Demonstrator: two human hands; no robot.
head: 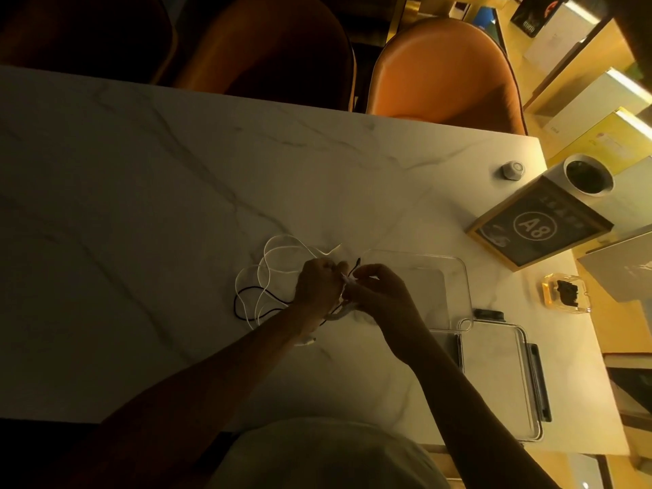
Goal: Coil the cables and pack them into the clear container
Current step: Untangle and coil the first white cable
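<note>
cables [268, 273] in both hands; sign [539, 229] reads "a8"

My arms are bare from the wrists up past the elbows, with no sleeves reaching them. I see no watch, ring or band on my left hand [319, 282] or my right hand [379, 294]. I wear a pale, light-coloured top [317, 457], plain and unmarked, its rounded front showing low between my two forearms. The dim light hides its exact shade.
</note>
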